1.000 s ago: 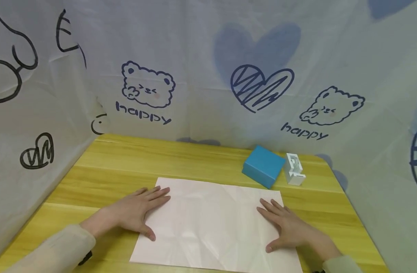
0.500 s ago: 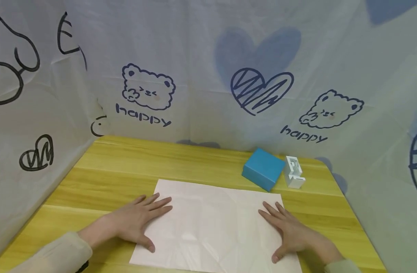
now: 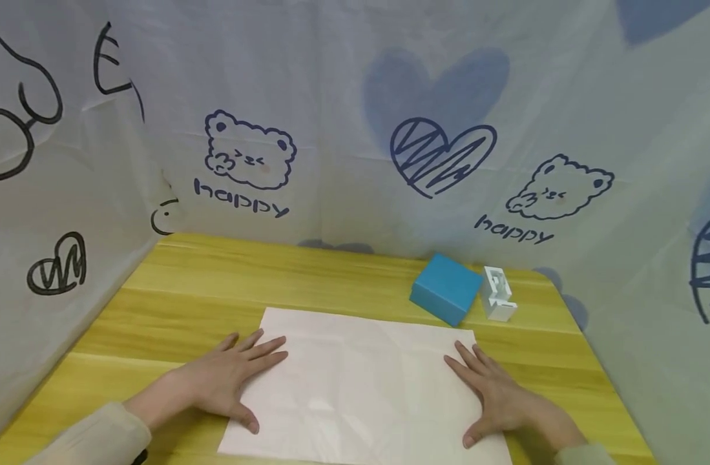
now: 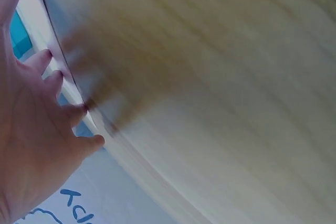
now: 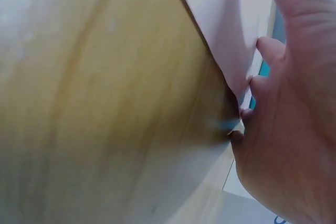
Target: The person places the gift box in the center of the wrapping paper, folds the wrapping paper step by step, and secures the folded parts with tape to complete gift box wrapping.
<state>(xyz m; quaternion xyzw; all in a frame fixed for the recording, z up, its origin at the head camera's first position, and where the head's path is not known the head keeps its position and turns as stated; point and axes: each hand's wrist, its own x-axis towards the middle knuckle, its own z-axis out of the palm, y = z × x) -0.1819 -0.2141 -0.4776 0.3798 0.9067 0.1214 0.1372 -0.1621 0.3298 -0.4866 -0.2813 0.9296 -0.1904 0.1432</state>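
Observation:
A white sheet of paper (image 3: 360, 387) with faint creases lies flat on the yellow wood-grain table (image 3: 174, 310), its near edge running to the bottom of the head view. My left hand (image 3: 227, 378) rests at the sheet's left edge, fingers spread and straight, thumb toward me. On the opposite edge, my right hand (image 3: 497, 394) lies with its fingers spread in the same way. In the left wrist view the left fingertips (image 4: 86, 109) meet the surface at the paper's side. The right wrist view shows the right hand (image 5: 286, 108) along the sheet's edge.
Behind the paper's far right corner sits a blue box (image 3: 446, 289). Right beside it stands a small white plastic piece (image 3: 497, 295) with a stepped shape. A white cloth (image 3: 343, 97) printed with hearts and bears hangs along the back and both sides of the table.
Both hands shift slightly toward me along the paper's edges, the right one also a little outward. The paper, blue box and white piece keep their places while the head view tilts slightly.

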